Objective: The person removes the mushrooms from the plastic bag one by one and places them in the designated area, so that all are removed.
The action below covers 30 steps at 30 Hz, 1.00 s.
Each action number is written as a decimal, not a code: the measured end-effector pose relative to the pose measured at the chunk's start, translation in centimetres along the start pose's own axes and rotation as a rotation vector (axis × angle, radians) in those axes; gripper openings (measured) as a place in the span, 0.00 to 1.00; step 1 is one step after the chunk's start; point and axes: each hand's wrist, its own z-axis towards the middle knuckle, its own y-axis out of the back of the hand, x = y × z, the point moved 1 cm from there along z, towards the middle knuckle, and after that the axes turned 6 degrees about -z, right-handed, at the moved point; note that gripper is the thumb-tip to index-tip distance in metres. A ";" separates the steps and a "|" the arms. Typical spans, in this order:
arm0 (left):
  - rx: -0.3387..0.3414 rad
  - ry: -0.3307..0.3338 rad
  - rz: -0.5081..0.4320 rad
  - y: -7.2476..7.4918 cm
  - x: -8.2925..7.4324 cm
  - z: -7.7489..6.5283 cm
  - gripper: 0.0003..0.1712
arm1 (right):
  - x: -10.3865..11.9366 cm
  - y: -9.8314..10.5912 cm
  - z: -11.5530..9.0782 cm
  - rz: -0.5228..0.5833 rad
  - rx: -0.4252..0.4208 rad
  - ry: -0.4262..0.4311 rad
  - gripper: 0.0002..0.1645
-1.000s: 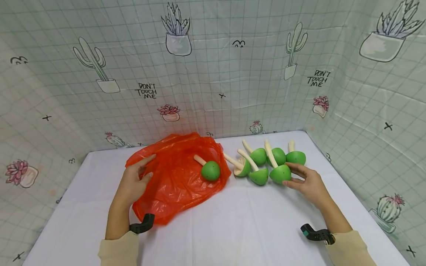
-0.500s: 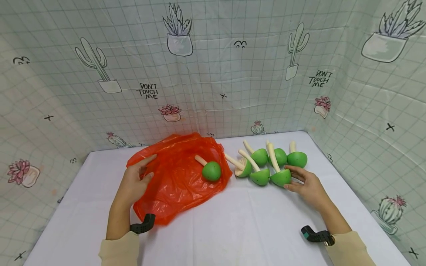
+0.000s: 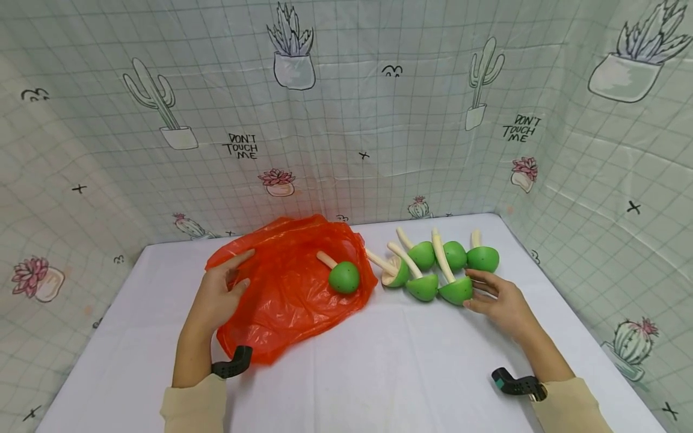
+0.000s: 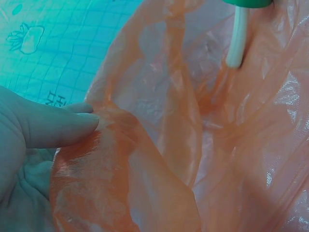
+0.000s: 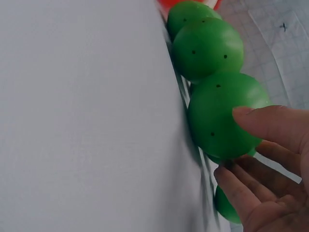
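Note:
My left hand is at the left rim of a crumpled red plastic bag. In the left wrist view the thumb lies on the film, fingers partly hidden behind it, apparently gripping the rim. Inside the bag rests a toy mushroom with a green dotted cap and pale stem. My right hand is around the nearest mushroom of the group, which sits on its cap, stem up. Thumb and loosely extended fingers are at the cap's sides; contact looks light.
More green mushrooms stand close together beside the bag's right side. One tilted mushroom has its stem against the bag's edge. White cloth covers the table, and a printed grid curtain closes the back and sides.
The mushroom at my right hand has come down slightly and its stem has rocked. My right thumb has slid toward the cap's right edge. The left hand and bag stay put.

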 end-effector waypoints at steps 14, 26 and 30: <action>-0.004 -0.006 -0.004 0.5 0.5 0.0 0.35 | 3.4 0.3 0.7 -0.062 -0.107 0.049 0.39; -0.003 -0.006 -0.008 0.5 0.5 0.2 0.34 | 6.4 -1.0 2.2 -0.025 -0.108 0.102 0.37; -0.008 -0.008 -0.003 0.5 0.6 0.2 0.34 | 7.5 -2.0 3.1 0.015 -0.102 0.142 0.35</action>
